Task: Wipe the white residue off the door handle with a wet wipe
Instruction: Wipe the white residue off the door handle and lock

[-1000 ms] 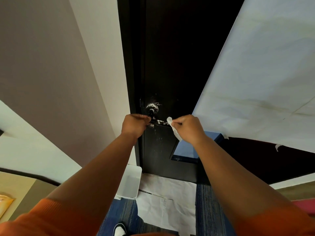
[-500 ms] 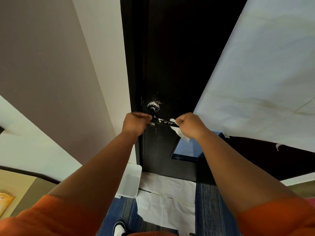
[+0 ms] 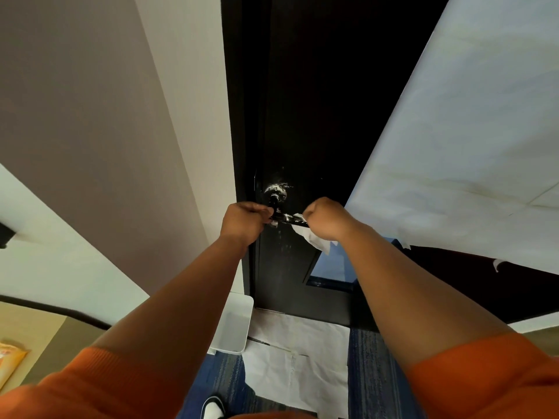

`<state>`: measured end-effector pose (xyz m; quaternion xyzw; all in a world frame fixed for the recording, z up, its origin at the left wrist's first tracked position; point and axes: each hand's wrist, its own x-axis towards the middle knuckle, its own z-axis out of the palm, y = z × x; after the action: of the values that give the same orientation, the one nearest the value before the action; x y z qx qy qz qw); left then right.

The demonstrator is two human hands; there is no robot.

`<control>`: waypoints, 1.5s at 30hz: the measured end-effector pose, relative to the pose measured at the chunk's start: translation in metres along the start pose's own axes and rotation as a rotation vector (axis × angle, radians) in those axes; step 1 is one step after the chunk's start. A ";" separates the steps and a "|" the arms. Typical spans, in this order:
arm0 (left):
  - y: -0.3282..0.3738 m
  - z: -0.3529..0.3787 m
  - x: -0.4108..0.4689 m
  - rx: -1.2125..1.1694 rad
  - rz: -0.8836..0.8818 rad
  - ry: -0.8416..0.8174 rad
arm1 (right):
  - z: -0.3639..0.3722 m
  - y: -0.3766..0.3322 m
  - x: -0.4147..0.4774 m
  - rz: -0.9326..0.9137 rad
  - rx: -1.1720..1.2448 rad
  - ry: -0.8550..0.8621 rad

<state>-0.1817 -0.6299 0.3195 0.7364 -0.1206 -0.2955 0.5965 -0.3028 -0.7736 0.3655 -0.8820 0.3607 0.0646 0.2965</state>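
Beige and white wall panels (image 3: 127,122) are seen on the left, and a large sheet of white paper (image 3: 472,140) is spread over the surface on the right, with a tall black door (image 3: 302,101) between them. At the foot of the door, white paper sheets (image 3: 293,358) are laid on a blue striped carpet (image 3: 372,373), and a small white rectangular bin (image 3: 234,325) is stood by the door's left edge. The toe of a black and white shoe (image 3: 213,408) is visible at the bottom edge.

On the door, at the left side, a black lever door handle (image 3: 286,218) is mounted below a round black rosette (image 3: 276,192). Both are smeared with white residue (image 3: 276,188), and faint white streaks are seen on the door panel beneath the lever.

The lever's left end, near the rosette, is gripped by the left hand (image 3: 243,220), its fingers curled closed around it. The right hand (image 3: 325,219) is closed into a fist at the lever's right end, with a crumpled white wet wipe (image 3: 314,240) held in it; part of the wipe is pressed against the lever at the fingertips and the rest hangs below the hand. A short stretch of residue-marked lever is left bare between the two hands. Both forearms are bare, and orange knitted sleeves (image 3: 121,385) are pushed up towards the elbows.
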 end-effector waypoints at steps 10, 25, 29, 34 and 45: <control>0.000 0.000 -0.001 0.022 -0.004 -0.006 | -0.007 -0.006 -0.001 -0.097 0.121 -0.007; 0.001 -0.001 -0.004 -0.019 0.009 -0.024 | -0.004 0.010 -0.001 -0.120 0.094 0.096; 0.000 -0.001 -0.004 -0.020 0.010 -0.020 | -0.008 0.008 -0.001 -0.135 0.024 0.100; 0.000 -0.001 -0.003 0.008 0.017 -0.003 | 0.022 -0.031 0.003 -0.217 -0.015 0.197; -0.003 -0.001 -0.003 -0.022 0.007 -0.003 | 0.018 0.048 -0.020 -0.294 -0.136 0.315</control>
<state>-0.1843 -0.6267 0.3174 0.7288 -0.1207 -0.2960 0.6055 -0.3480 -0.7788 0.3347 -0.9422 0.2651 -0.0937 0.1824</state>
